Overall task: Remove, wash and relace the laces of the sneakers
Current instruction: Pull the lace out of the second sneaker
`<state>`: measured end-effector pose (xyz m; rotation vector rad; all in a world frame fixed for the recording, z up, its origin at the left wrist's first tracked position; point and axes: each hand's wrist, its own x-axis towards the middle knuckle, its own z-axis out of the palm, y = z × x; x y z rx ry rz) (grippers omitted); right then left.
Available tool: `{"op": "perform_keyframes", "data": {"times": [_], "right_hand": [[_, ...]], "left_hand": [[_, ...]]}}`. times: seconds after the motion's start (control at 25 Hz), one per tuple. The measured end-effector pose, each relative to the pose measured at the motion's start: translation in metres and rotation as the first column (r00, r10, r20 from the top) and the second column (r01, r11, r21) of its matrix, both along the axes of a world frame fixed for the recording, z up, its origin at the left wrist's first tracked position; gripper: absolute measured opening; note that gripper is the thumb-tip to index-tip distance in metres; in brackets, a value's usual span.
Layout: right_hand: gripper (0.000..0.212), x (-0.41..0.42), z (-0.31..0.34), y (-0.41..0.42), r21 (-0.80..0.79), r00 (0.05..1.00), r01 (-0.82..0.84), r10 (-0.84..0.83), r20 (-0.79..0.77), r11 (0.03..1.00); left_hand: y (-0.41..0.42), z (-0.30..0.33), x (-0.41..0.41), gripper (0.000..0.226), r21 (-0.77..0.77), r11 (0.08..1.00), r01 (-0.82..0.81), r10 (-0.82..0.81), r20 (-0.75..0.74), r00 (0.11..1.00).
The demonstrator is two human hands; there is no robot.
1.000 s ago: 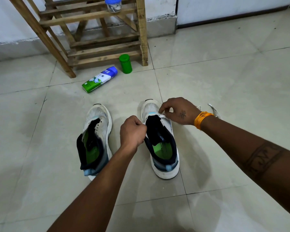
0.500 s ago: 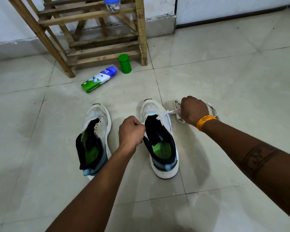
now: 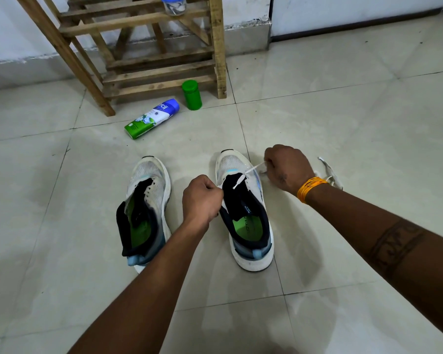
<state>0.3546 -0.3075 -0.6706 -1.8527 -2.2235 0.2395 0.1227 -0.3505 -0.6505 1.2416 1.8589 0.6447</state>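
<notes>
Soft, even indoor light, faint shadows, sharp focus, wide-angle bending at edges.

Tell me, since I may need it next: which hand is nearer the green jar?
Left. The left hand is below the green jar, slightly right; the right hand is farther off, lower right.

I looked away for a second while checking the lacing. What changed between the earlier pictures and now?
The right hand left the toe of the right sneaker and moved out to the right, pulling the white lace taut through the front eyelets. The left hand stayed gripping that sneaker's left edge. The left sneaker, spray can and green bottle did not move.
</notes>
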Motion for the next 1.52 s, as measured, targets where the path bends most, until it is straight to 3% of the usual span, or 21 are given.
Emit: {"op": "perform_keyframes", "data": {"times": [0.12,0.24,0.36,0.44,0.56,0.68,0.8,0.88,1.0,1.16,1.24,1.4,1.52], "right_hand": [[0.017,-0.002,-0.001,-0.002,-0.082,0.968,0.132,-0.111,0.225,0.988],[0.031,-0.013,0.002,-0.005,-0.072,0.988,-0.144,0.148,0.053,0.987],[0.018,-0.025,0.002,-0.007,-0.023,0.954,-0.299,0.300,0.029,0.954],[0.015,-0.022,-0.004,-0.008,0.022,0.988,-0.149,0.148,0.040,0.989],[0.017,-0.004,-0.009,-0.004,-0.013,0.966,0.245,-0.243,0.093,0.969],[0.020,0.003,-0.015,-0.005,-0.119,0.973,0.226,-0.230,-0.022,0.967],[0.032,0.007,-0.020,-0.018,-0.106,0.936,0.228,-0.248,-0.251,0.968],[0.041,0.012,-0.022,-0.025,-0.103,0.915,0.269,-0.287,-0.282,0.958],[0.070,0.020,-0.014,-0.029,-0.169,0.906,0.318,-0.351,-0.235,0.933],[0.119,0.028,-0.010,-0.018,-0.307,0.936,0.327,-0.352,-0.027,0.894],[0.110,0.028,-0.015,-0.009,-0.352,0.939,0.335,-0.338,0.056,0.874],[0.038,0.024,-0.023,0.004,-0.327,0.938,0.334,-0.345,0.026,0.884],[0.022,0.025,-0.023,0.007,-0.318,0.935,0.322,-0.352,-0.041,0.892]], "left_hand": [[-0.001,0.000,0.001,0.007,0.006,1.000,-0.001,0.001,0.006,1.000],[0.000,0.001,0.001,0.008,0.004,1.000,0.005,-0.005,-0.007,1.000],[0.000,0.002,0.001,0.008,0.002,1.000,-0.006,0.006,0.001,1.000],[-0.001,0.001,0.001,0.008,0.003,1.000,0.001,-0.001,-0.002,1.000],[-0.001,0.003,-0.002,0.006,0.004,1.000,-0.012,0.012,-0.006,1.000],[-0.001,0.004,-0.003,0.004,-0.005,1.000,0.018,-0.018,0.005,1.000],[0.002,0.007,0.002,0.008,0.051,0.997,0.062,-0.062,0.000,0.998],[0.008,0.013,0.008,0.012,0.117,0.990,0.079,-0.075,-0.035,0.997],[0.024,0.024,0.024,0.009,0.186,0.968,0.171,-0.151,-0.116,0.982],[0.043,0.030,0.053,0.006,0.196,0.908,0.369,-0.313,-0.267,0.911],[0.053,0.030,0.068,0.006,0.196,0.873,0.447,-0.379,-0.304,0.874],[0.073,0.027,0.086,0.005,0.096,0.809,0.581,-0.511,-0.373,0.774],[0.084,0.026,0.092,0.016,0.027,0.768,0.640,-0.570,-0.430,0.701]]}}
